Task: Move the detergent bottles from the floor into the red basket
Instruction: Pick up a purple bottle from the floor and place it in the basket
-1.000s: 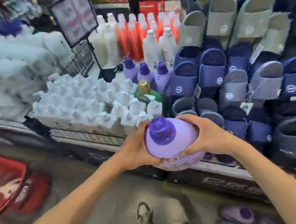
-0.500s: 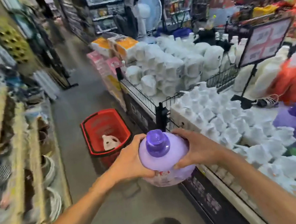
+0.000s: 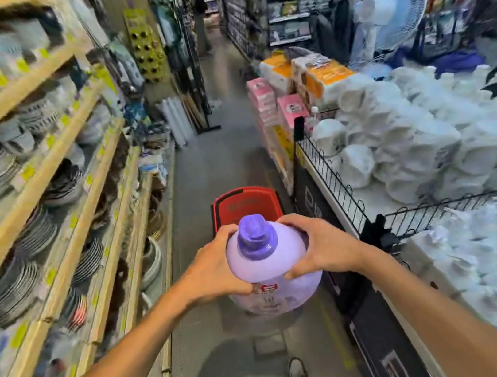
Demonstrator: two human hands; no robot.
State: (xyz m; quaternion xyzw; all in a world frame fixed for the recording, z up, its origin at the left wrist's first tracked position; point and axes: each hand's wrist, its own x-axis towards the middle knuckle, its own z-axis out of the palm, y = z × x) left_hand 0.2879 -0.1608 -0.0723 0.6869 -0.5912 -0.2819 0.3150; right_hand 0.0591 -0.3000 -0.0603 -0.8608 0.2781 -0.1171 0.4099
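A large lilac detergent bottle (image 3: 272,268) with a purple cap is held upright in front of me at about waist height. My left hand (image 3: 217,267) grips its left shoulder and my right hand (image 3: 317,249) grips its right shoulder. Right behind the bottle, the red basket (image 3: 244,203) stands on the aisle floor; only its far rim and back wall show above the bottle, and its inside is hidden.
Wooden shelves (image 3: 57,191) with stacked plates and bowls line the left. A wire-fenced display table (image 3: 342,200) piled with white packs runs along the right. The grey aisle floor (image 3: 221,147) stretches ahead, with a person standing far down it. My shoe (image 3: 297,374) shows below.
My view has swung left from the slipper and bottle display to face down the aisle. The red basket, earlier off to the left, now sits straight ahead behind the bottle. Both hands kept their grip.
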